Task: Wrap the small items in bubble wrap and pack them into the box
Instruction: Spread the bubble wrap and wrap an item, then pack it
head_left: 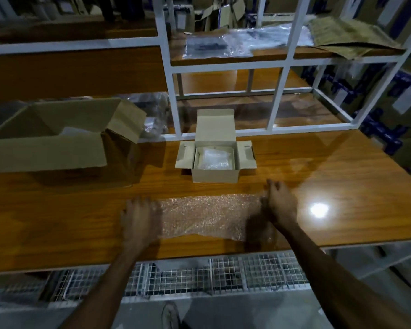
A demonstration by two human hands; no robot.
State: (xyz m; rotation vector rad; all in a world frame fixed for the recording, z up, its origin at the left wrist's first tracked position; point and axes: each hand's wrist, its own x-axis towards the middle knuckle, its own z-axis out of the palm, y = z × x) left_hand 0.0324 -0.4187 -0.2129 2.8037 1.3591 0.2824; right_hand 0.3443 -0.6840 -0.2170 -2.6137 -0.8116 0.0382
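A sheet of clear bubble wrap [207,216] lies flat on the wooden table [318,186] near its front edge. My left hand [140,219] rests flat on the sheet's left end, fingers spread. My right hand [279,204] is at the sheet's right end; its fingers are blurred and seem to pinch that edge. Behind the sheet stands a small open cardboard box [215,160], flaps spread, with a plastic-wrapped item [215,159] inside it.
A large open carton [57,138] sits at the left of the table. A white metal shelf frame [278,91] rises behind the small box, with plastic bags [235,41] and flattened cardboard [351,36] on its upper shelf. A wire grid [199,276] runs below the table's edge.
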